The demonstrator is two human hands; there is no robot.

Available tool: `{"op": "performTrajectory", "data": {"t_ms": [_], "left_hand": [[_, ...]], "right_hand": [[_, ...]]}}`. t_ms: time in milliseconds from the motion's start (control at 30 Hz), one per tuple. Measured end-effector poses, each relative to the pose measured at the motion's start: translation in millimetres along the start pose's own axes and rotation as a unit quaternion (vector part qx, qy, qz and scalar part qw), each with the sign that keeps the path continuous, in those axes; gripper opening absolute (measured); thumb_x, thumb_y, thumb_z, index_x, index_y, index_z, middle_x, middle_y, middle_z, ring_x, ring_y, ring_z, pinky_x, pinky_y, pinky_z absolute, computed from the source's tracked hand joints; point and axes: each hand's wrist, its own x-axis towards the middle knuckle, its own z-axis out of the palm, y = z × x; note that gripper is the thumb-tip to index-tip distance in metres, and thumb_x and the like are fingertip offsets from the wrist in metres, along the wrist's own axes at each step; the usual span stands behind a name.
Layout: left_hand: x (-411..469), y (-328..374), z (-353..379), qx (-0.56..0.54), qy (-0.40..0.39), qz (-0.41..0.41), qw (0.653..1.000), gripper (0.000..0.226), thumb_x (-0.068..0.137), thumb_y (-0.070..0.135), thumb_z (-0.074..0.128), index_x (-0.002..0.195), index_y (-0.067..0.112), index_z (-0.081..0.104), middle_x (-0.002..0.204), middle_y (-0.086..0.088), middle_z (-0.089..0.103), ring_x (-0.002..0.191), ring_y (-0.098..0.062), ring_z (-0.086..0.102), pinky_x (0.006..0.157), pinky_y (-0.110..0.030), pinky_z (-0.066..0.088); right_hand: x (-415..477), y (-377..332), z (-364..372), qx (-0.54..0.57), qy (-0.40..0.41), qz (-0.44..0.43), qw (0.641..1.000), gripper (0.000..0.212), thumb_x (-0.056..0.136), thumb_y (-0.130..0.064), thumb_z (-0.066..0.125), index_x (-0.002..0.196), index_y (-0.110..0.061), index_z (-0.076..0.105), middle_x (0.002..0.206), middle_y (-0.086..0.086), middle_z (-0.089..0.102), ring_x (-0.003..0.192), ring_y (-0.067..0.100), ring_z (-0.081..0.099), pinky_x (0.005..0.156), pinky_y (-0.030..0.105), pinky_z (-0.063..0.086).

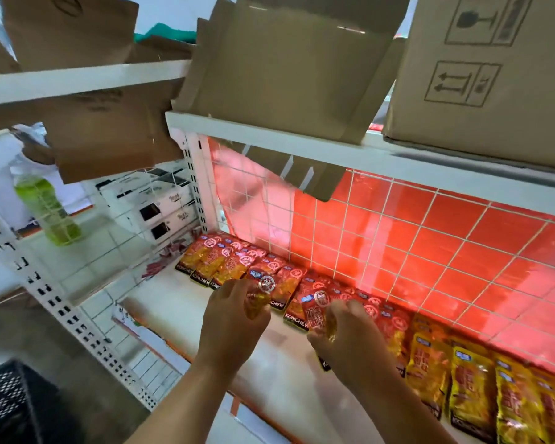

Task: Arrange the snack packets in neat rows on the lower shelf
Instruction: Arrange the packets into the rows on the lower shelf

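Red and yellow snack packets (215,261) lie in a row along the back of the white lower shelf (279,373), against a white wire grid. More of these packets (471,379) fill the shelf's right end. My left hand (231,318) grips one packet (260,294) near the row's middle. My right hand (346,338) grips another packet (316,310) just to its right. Both hands hover just above the shelf surface, in front of the row.
Cardboard boxes (481,75) and loose flaps (289,65) sit on the shelf above, overhanging the opening. A green bottle (45,206) and white boxes (161,203) stand on the neighbouring shelf to the left. A black crate (7,402) sits at the lower left.
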Motion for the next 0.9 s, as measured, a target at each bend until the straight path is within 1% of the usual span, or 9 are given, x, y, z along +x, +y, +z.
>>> {"op": "performTrajectory", "data": {"t_ms": [67, 133, 233, 300, 367, 467, 633, 800, 900], "left_hand": [[6.8, -7.6, 8.9, 0.018, -0.003, 0.012, 1.000, 0.039, 0.078, 0.037, 0.079, 0.111, 0.026, 0.063, 0.109, 0.004, 0.063, 0.096, -0.020, 0.058, 0.083, -0.036, 0.056], [18.8, -16.4, 18.0, 0.039, -0.011, 0.025, 0.999, 0.035, 0.076, 0.037, 0.080, 0.106, 0.025, 0.066, 0.107, 0.004, 0.065, 0.094, -0.020, 0.061, 0.083, -0.038, 0.058], [41.8, -26.8, 27.1, 0.068, -0.036, 0.034, 0.996, 0.033, 0.077, 0.047, 0.074, 0.103, 0.027, 0.070, 0.104, 0.008, 0.064, 0.090, -0.017, 0.062, 0.082, -0.038, 0.057], [56.2, -34.7, 33.1, 0.080, -0.047, 0.055, 0.994, 0.038, 0.078, 0.054, 0.067, 0.104, 0.027, 0.070, 0.102, 0.007, 0.065, 0.087, -0.019, 0.060, 0.078, -0.039, 0.056], [67.5, -42.6, 39.6, 0.085, -0.047, 0.079, 0.992, 0.041, 0.080, 0.056, 0.063, 0.105, 0.024, 0.070, 0.099, 0.003, 0.067, 0.085, -0.022, 0.060, 0.074, -0.040, 0.055], [82.0, -52.7, 47.1, 0.098, -0.058, 0.104, 0.988, 0.042, 0.081, 0.054, 0.062, 0.105, 0.022, 0.071, 0.099, 0.000, 0.068, 0.086, -0.023, 0.062, 0.075, -0.039, 0.055], [103.3, -57.3, 51.3, 0.156, -0.130, 0.102, 0.974, 0.049, 0.085, 0.062, 0.054, 0.120, 0.029, 0.060, 0.115, 0.003, 0.064, 0.100, -0.022, 0.061, 0.087, -0.039, 0.052], [110.3, -67.5, 53.0, 0.176, -0.116, 0.136, 0.968, 0.058, 0.083, 0.069, 0.051, 0.125, 0.032, 0.062, 0.126, 0.000, 0.064, 0.109, -0.028, 0.061, 0.089, -0.042, 0.051], [106.1, -85.6, 54.6, 0.112, -0.078, 0.194, 0.971, 0.050, 0.089, 0.056, 0.050, 0.126, 0.027, 0.067, 0.127, -0.003, 0.065, 0.111, -0.033, 0.059, 0.091, -0.047, 0.049]], "right_hand": [[3.9, -2.1, 6.2, -0.009, -0.005, -0.005, 1.000, 0.038, 0.079, -0.052, 0.074, 0.102, -0.028, 0.056, 0.097, -0.007, 0.051, 0.083, 0.010, 0.054, 0.076, 0.024, 0.052], [9.3, -2.2, 13.3, -0.020, -0.013, -0.008, 1.000, 0.043, 0.079, -0.053, 0.074, 0.107, -0.025, 0.058, 0.097, -0.007, 0.052, 0.081, 0.009, 0.056, 0.075, 0.021, 0.053], [19.3, -4.9, 21.5, -0.035, -0.026, 0.000, 0.999, 0.046, 0.081, -0.056, 0.072, 0.113, -0.024, 0.060, 0.097, -0.009, 0.051, 0.081, 0.008, 0.052, 0.067, 0.014, 0.041], [26.6, -9.0, 27.9, -0.035, -0.037, 0.029, 0.998, 0.046, 0.082, -0.059, 0.069, 0.114, -0.029, 0.056, 0.097, -0.011, 0.047, 0.082, 0.007, 0.048, 0.064, 0.013, 0.034], [32.3, -12.8, 35.1, -0.027, -0.050, 0.056, 0.997, 0.047, 0.082, -0.063, 0.066, 0.115, -0.033, 0.052, 0.099, -0.012, 0.050, 0.086, 0.007, 0.050, 0.073, 0.016, 0.040], [39.2, -19.8, 45.3, -0.025, -0.062, 0.098, 0.993, 0.048, 0.082, -0.065, 0.063, 0.118, -0.036, 0.052, 0.102, -0.013, 0.055, 0.090, 0.008, 0.054, 0.088, 0.027, 0.050], [49.2, -30.8, 53.2, -0.031, -0.073, 0.143, 0.987, 0.046, 0.086, -0.063, 0.061, 0.123, -0.037, 0.050, 0.106, -0.014, 0.054, 0.096, 0.008, 0.053, 0.091, 0.026, 0.048], [59.6, -41.4, 59.4, -0.035, -0.062, 0.175, 0.982, 0.052, 0.084, -0.061, 0.065, 0.129, -0.036, 0.053, 0.110, -0.012, 0.050, 0.100, 0.011, 0.051, 0.091, 0.026, 0.044], [65.2, -48.1, 65.5, -0.041, -0.061, 0.197, 0.978, 0.054, 0.084, -0.063, 0.063, 0.129, -0.036, 0.051, 0.115, -0.010, 0.052, 0.105, 0.014, 0.052, 0.094, 0.030, 0.047]]}}
